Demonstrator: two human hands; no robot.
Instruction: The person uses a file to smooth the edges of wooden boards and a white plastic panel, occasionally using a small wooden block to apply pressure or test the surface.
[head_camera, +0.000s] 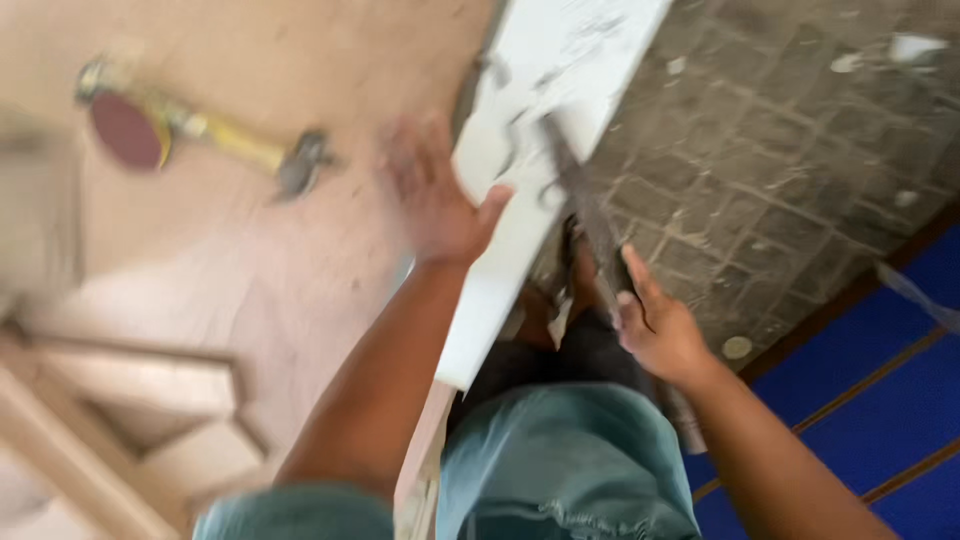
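White-painted board (530, 180) at frame centre was steadied by the open left hand (435, 200) while the right hand (655, 325) gripped a handsaw (590, 215), mid-cut, its next stroke needing steady alignment.

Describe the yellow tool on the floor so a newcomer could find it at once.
Start at the white board under the left hand. Look left across the pinkish floor to the tool. Only it has a yellow handle, with a dark red disc at one end.
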